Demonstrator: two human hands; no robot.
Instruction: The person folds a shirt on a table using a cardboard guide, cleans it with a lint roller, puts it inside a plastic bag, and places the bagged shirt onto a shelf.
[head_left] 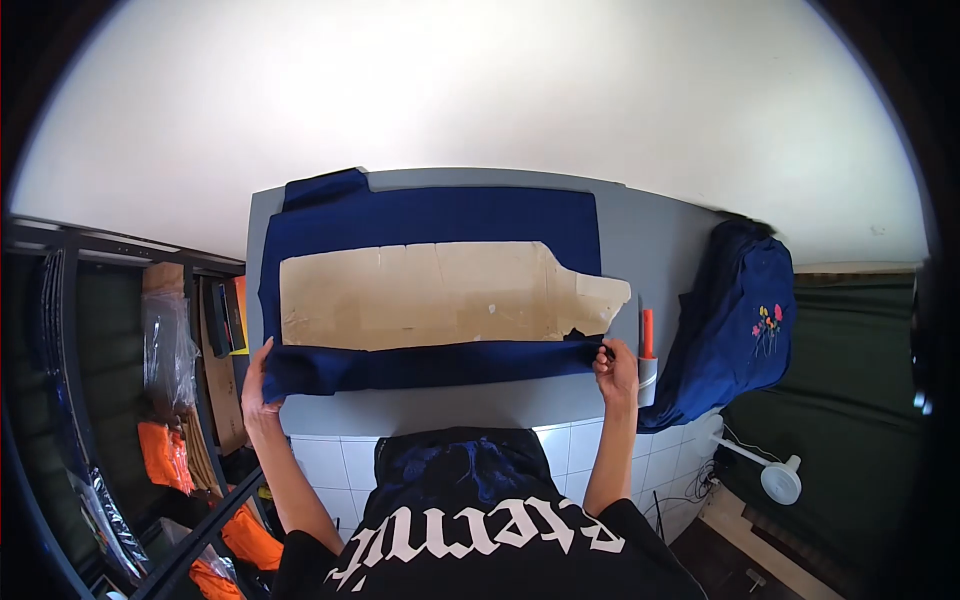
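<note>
A navy blue cloth garment (430,215), spread on a grey table (650,240), is gripped by both hands (258,385) (617,368) below a flat brown cardboard template (440,295).

Matt navy cloth garment (430,220) — rough brown cardboard (440,295) — smooth grey table (650,240).

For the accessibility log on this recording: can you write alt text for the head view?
A person's left hand and right hand grip the near edge of a navy garment spread on a grey table, with a cardboard folding board lying on it. A lint roller and a pile of navy clothes sit to the right.
</note>
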